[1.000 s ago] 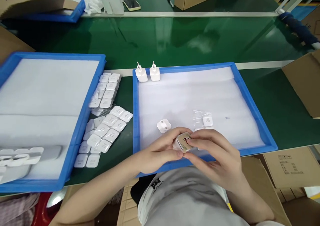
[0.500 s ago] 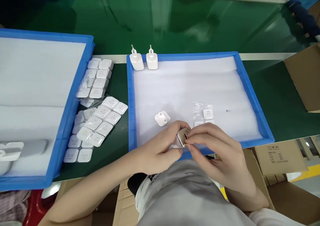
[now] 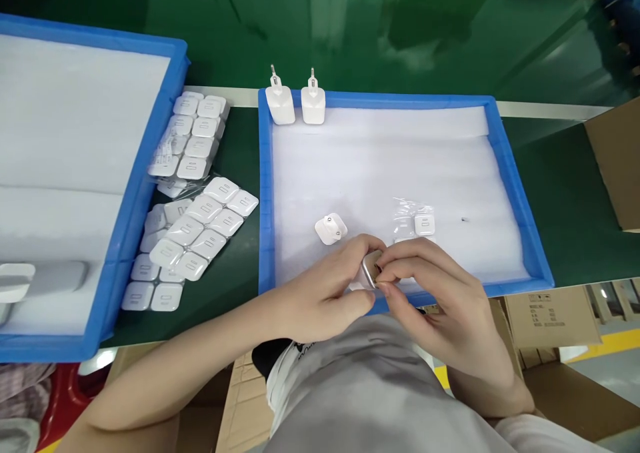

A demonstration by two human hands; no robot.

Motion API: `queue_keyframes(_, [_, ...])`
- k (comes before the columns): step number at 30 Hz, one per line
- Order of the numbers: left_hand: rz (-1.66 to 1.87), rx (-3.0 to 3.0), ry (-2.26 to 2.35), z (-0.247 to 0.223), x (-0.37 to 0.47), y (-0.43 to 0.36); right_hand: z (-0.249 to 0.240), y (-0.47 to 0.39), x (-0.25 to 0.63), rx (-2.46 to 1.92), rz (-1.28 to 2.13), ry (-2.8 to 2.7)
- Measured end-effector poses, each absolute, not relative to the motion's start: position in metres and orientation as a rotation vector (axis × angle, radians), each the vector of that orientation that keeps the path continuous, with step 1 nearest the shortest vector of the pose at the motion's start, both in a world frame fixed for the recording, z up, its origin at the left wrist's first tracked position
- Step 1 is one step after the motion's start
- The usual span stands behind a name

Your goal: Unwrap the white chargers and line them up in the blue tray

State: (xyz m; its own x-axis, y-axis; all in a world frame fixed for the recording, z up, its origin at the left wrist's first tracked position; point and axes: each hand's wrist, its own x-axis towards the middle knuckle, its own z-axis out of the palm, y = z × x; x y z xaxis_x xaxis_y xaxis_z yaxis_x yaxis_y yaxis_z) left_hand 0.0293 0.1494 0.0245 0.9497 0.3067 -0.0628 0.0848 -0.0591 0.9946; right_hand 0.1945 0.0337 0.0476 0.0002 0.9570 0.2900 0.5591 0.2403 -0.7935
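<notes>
Both hands, left (image 3: 325,293) & right (image 3: 430,293), pinch one small square silvery charger part (image 3: 371,268) over the blue plastic tray's (image 3: 264,193) near edge w/ fingertips only, so imo it could slip off.

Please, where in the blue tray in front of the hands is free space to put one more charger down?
The tray foam is bare across its middle and far right, between the two upright chargers at the far left corner and the plastic bag. It is crowded at the near edge: loose charger, left hand, right hand.
</notes>
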Motion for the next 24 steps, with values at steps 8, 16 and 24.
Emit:
queue_keyframes(8, [0.227, 1.588, 0.303, 0.0206, 0.0286, 0.1499, 0.0428, 0.0373, 0.1964, -1.426, 0.621, -1.669])
queue_keyframes(16, [0.259, 1.577, 0.277, 0.0209, 0.0271, 0.1498, 0.0429, 0.0386, 0.1952, -1.387, 0.556, -1.717])
queue_keyframes(24, [0.280, 1.588, 0.254, 0.0251, 0.0287, 0.1520, 0.0447, 0.0382, 0.1946, -1.384, 0.562, -1.728])
